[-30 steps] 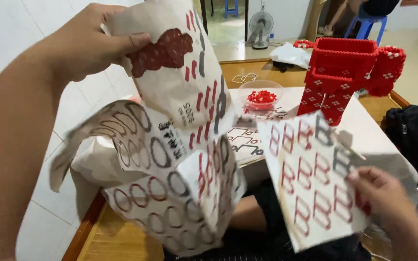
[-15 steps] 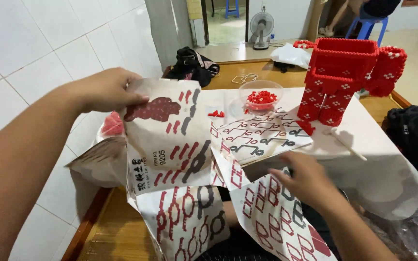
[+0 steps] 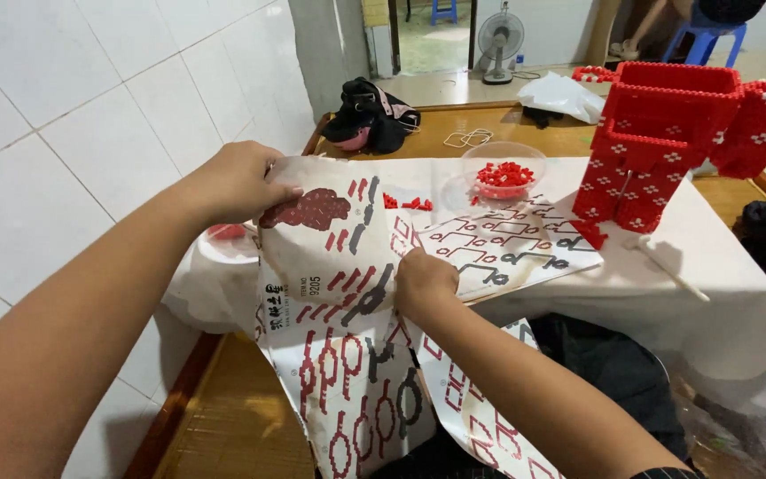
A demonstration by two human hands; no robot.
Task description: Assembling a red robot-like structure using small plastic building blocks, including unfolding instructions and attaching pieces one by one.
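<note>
A big folded paper sheet (image 3: 339,293) with red and black link shapes printed on it lies partly on the table (image 3: 525,133) and partly hangs off the near edge, down toward the person's lap. Its long way runs from far to near, from the table top down to the bottom of the view.

The left hand (image 3: 237,182) is at the far left corner of the sheet. Its fingers are curled over the top edge and it pinches the paper there. The right hand (image 3: 425,282) is closed in a loose fist and presses down on the middle of the sheet, right at the table's near edge. So the paper sits between the two hands, and the right hand is closer to the middle of it and to the part that hangs down.

Just past the sheet, to the right, more printed pages lie flat on a white cloth (image 3: 720,293). A clear bowl (image 3: 503,173) of small red beads stands far behind them. A few loose red beads (image 3: 405,203) lie near the sheet's far edge. A tall red block figure (image 3: 658,142) stands on the right. A black bag (image 3: 370,115) sits at the far end of the table.
</note>
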